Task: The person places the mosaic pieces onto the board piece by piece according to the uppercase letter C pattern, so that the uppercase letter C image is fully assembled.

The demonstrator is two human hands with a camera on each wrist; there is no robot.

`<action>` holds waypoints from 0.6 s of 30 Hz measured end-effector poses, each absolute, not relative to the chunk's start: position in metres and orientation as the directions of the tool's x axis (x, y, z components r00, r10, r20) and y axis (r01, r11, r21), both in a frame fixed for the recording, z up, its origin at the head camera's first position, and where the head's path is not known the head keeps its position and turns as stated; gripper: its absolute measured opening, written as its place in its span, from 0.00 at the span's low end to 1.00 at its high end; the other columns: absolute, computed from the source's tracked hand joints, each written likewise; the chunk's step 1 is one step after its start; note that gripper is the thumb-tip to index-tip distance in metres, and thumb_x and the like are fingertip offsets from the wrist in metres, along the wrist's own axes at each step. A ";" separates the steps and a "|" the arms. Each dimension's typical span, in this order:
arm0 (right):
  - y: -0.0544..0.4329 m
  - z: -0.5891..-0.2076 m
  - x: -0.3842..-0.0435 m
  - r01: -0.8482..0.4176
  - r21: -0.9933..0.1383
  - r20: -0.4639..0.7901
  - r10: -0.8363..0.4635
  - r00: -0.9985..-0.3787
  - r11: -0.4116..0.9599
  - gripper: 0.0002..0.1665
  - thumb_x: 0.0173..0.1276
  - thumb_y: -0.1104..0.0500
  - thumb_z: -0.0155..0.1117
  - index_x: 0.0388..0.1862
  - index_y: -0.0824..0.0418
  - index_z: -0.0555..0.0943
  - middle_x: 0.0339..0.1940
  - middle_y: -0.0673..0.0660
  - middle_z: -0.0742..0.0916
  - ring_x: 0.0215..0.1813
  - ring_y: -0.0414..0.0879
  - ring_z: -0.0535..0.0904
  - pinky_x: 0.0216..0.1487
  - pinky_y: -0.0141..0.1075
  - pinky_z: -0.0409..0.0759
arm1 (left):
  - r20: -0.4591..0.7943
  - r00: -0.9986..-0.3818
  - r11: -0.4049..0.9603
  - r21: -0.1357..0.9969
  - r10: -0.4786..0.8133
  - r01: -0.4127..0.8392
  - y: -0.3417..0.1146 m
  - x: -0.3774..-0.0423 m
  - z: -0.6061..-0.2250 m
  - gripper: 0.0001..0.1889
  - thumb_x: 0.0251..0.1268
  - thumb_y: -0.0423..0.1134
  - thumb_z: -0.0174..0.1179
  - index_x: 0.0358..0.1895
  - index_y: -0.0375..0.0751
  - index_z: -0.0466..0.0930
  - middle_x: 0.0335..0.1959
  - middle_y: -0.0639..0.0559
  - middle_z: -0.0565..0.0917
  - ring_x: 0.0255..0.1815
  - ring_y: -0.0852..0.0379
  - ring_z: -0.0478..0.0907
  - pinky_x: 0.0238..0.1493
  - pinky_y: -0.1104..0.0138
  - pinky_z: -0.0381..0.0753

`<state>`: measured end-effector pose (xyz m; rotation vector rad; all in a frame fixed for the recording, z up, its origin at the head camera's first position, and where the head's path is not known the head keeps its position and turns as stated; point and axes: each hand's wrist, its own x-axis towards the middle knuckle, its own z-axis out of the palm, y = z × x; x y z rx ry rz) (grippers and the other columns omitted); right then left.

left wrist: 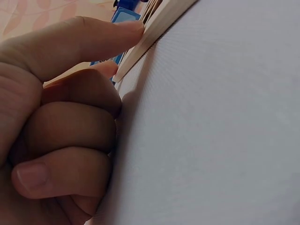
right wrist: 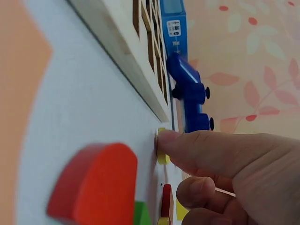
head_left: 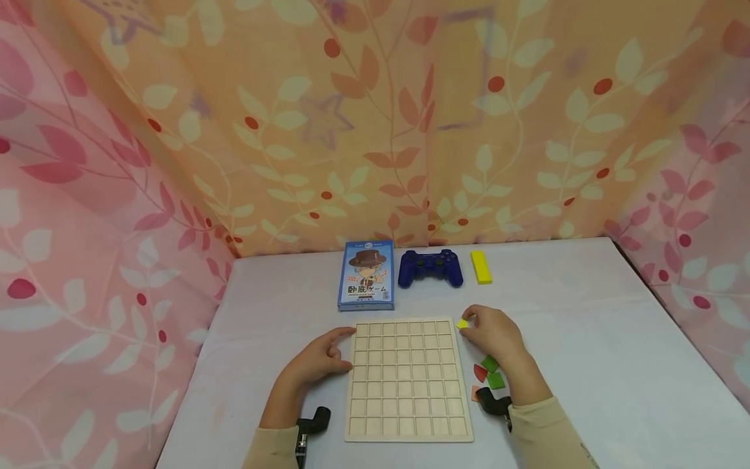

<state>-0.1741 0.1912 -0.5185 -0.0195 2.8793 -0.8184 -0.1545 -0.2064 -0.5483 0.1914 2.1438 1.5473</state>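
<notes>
A square wooden grid board lies flat on the white table. My left hand rests at its left edge, the straight index finger near the upper corner and the thumb lower down; the other fingers are curled under, as the left wrist view shows. Just beyond the board's top right corner, my right hand pinches a small yellow piece between thumb and fingers, close over the table. Beside the right wrist lie a red rounded piece, an upper green piece, a lower green piece and an orange piece.
Behind the board stand a blue game box with a cartoon figure, a blue game controller and a yellow bar. Patterned cloth hangs along the table's back and sides. Black wrist cameras sit on both wrists.
</notes>
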 end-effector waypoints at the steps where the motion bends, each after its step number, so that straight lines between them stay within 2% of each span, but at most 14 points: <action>1: 0.191 -0.519 -0.174 0.029 -0.522 -0.136 -0.050 -0.989 0.852 0.17 0.63 0.54 0.75 0.47 0.59 0.86 0.29 0.53 0.81 0.32 0.49 0.75 0.34 0.43 0.72 | -0.301 -0.872 0.351 0.922 0.385 -0.163 -0.206 -0.155 -0.549 0.43 0.55 0.27 0.74 0.76 0.40 0.66 0.15 0.55 0.69 0.15 0.62 0.62 0.20 0.70 0.62; 8: 0.192 -0.525 -0.175 0.042 -0.543 -0.126 -0.032 -0.992 0.839 0.17 0.62 0.54 0.76 0.47 0.60 0.86 0.28 0.53 0.79 0.31 0.49 0.74 0.33 0.42 0.70 | -0.313 -0.869 0.356 0.918 0.384 -0.173 -0.206 -0.156 -0.551 0.43 0.55 0.29 0.75 0.76 0.43 0.66 0.15 0.56 0.70 0.15 0.61 0.63 0.20 0.68 0.63; 18: 0.192 -0.529 -0.176 0.029 -0.559 -0.113 -0.042 -0.993 0.829 0.18 0.63 0.54 0.75 0.49 0.60 0.86 0.27 0.52 0.78 0.30 0.48 0.73 0.33 0.41 0.69 | -0.306 -0.873 0.356 0.920 0.380 -0.167 -0.206 -0.154 -0.548 0.43 0.55 0.27 0.74 0.76 0.40 0.66 0.14 0.55 0.69 0.14 0.61 0.61 0.20 0.69 0.62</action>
